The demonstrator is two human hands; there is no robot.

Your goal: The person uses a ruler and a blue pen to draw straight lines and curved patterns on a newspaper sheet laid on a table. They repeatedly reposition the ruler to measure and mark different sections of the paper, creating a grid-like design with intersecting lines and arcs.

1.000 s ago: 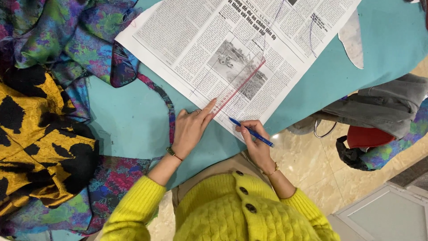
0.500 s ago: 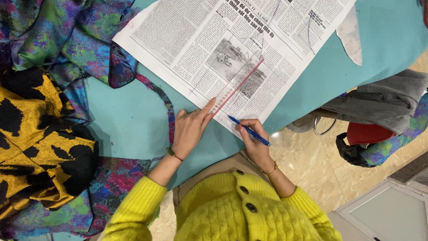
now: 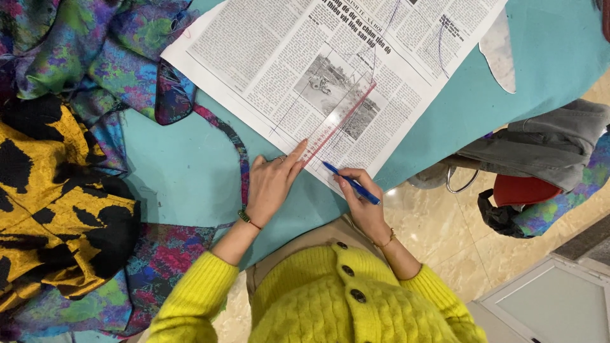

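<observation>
A sheet of newspaper (image 3: 267, 57) lies spread on a teal table (image 3: 190, 184), with thin drawn lines across it. A clear ruler with a red edge (image 3: 343, 121) rests diagonally on the paper. My left hand (image 3: 270, 187) presses flat on the ruler's near end, index finger stretched along it. My right hand (image 3: 362, 203) holds a blue pen (image 3: 351, 183) with its tip touching the paper beside the ruler. Both arms wear yellow knitted sleeves.
Patterned purple and green cloth (image 3: 95, 57) and yellow-black cloth (image 3: 51, 190) are piled at the left. A narrow fabric strip (image 3: 238, 152) curves near my left hand. A chair with grey clothing (image 3: 546, 140) and a red seat (image 3: 524, 189) stands right, over a tiled floor.
Nothing has visibly changed beyond a slight shift of the view; both hands stay on the ruler and pen.
</observation>
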